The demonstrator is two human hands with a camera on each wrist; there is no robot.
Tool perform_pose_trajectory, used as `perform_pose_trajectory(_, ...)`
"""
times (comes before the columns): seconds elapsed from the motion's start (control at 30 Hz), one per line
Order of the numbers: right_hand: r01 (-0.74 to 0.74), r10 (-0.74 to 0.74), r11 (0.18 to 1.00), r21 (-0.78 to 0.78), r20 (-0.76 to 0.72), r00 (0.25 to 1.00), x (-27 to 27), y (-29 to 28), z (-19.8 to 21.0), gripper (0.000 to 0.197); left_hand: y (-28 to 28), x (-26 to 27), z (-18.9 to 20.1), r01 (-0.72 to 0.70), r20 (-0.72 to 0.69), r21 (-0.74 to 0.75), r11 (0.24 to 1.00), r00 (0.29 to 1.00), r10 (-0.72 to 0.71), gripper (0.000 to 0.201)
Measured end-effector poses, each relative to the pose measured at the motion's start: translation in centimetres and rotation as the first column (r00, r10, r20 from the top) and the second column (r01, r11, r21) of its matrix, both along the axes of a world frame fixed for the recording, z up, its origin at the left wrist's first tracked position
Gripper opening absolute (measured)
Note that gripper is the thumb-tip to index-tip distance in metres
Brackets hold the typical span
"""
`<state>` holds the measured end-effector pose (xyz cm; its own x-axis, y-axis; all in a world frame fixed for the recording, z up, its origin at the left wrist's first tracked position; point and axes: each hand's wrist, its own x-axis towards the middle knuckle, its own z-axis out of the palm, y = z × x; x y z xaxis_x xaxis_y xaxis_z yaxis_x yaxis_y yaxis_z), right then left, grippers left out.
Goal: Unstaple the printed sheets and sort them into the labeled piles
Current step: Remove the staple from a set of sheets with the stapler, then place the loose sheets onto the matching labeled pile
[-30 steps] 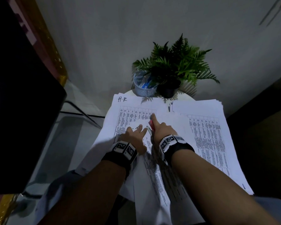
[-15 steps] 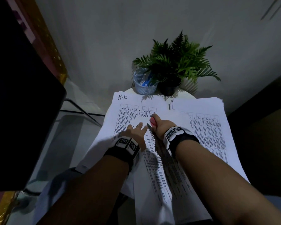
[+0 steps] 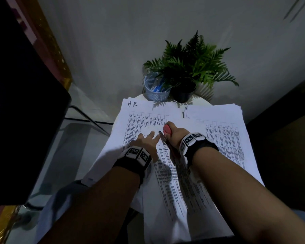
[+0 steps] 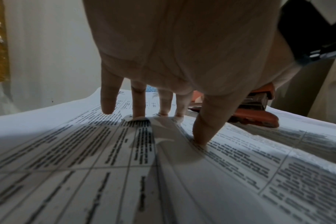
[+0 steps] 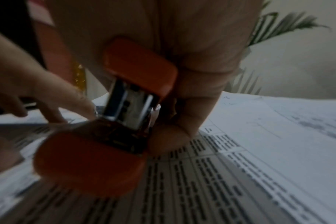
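Observation:
A stapled set of printed sheets [image 3: 167, 176] lies across two piles on a small round table. My left hand [image 3: 145, 140] presses its straight fingertips [image 4: 138, 115] onto the set's top corner, thumb down on the page. My right hand [image 3: 173, 133] grips an orange stapler [image 3: 166, 130] [image 5: 98, 151] [image 4: 253, 115], its metal end against the paper beside the left fingers. The left pile [image 3: 139, 118] carries a handwritten "H.R" label [image 3: 132, 104]. The right pile [image 3: 225, 134] has its label hidden.
A potted fern [image 3: 187, 71] and a mesh pen cup [image 3: 156, 88] stand at the table's far edge against the wall. A dark panel [image 3: 21, 103] rises at the left above a glass surface [image 3: 74, 138]. Sheets overhang the near table edge toward my lap.
Both hands have stayed at the stapled corner. The right hand with the stapler shifted slightly right and forward; the left fingers stayed pressed on the sheet.

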<state>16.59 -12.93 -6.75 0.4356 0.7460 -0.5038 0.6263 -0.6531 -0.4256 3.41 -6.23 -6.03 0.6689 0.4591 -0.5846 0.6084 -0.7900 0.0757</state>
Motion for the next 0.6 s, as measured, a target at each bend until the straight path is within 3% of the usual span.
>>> perform_pose_trajectory(0.17,0.017,-0.017,1.0,0.004,-0.002,1.0,-0.5,-0.5,0.2,0.054,0.5,0.4,-0.3,0.0,-0.041,-0.025,1.0,0.999,-0.001,0.085)
perform_pose_trajectory(0.3,-0.003,0.006,0.998,-0.055,0.051,0.999,0.8,-2.6,0.6,0.057,1.0,1.0,0.5,0.004,0.049,0.04,0.999,0.999,-0.006,0.056)
perform_pose_trajectory(0.37,0.039,-0.03,0.996,-0.086,0.107,0.994,2.3,-4.4,0.5,0.055,1.3,1.1,0.4,-0.08,0.117,0.009,0.997,0.99,0.078,0.05)
perform_pose_trajectory(0.47,0.151,-0.13,0.981,-0.122,0.165,0.978,4.4,-6.8,0.2,0.048,1.8,1.3,0.0,-0.221,0.163,-0.072,0.973,0.959,0.23,0.077)
perform_pose_trajectory(0.53,0.212,-0.179,0.965,-0.155,0.203,0.963,5.7,-8.2,0.2,0.051,2.1,1.6,0.1,-0.211,0.126,0.015,0.977,0.97,0.207,0.093)
perform_pose_trajectory(0.6,0.271,-0.23,0.946,-0.177,0.223,0.947,6.8,-9.4,0.3,0.052,2.6,1.8,0.6,-0.189,0.042,0.063,0.98,0.982,0.187,0.095)
